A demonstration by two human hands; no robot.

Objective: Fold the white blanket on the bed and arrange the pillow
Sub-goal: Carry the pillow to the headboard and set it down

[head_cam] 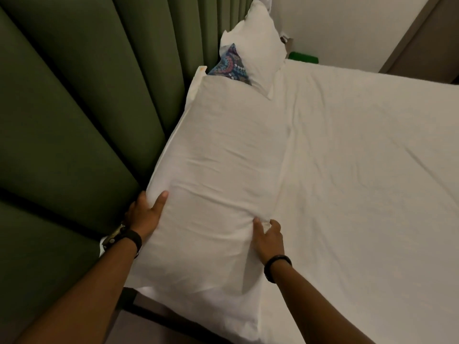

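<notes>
Pillow (pixel 218 170) in a white case lies lengthwise along the left edge of the bed (pixel 360 182), its long side pressed against the green padded headboard (pixel 74 108). From the head view, both hands are on its near half. The left hand (pixel 146 212) grips the pillow's edge on the headboard side: the thumb lies on top of the fabric while the fingers go out of sight behind the edge, so the grip is closed round the pillow there. The right hand (pixel 268 237) sits at the opposite edge, where pillow meets sheet; its thumb presses onto the case and the fingers seem to bunch a fold of white cloth, though the white-on-white makes it hard to be sure which layer they hold. Each wrist wears a dark band.

Beyond the far end of this pillow, a patterned cushion (pixel 232 64) in blue and pink pokes up, partly tucked behind a second white pillow (pixel 258 45) that leans against the headboard. The rest of the mattress is covered by a smooth, lightly creased white sheet. A small green object (pixel 304 57) shows past the bed's far edge, beside a pale wall (pixel 347 26).
</notes>
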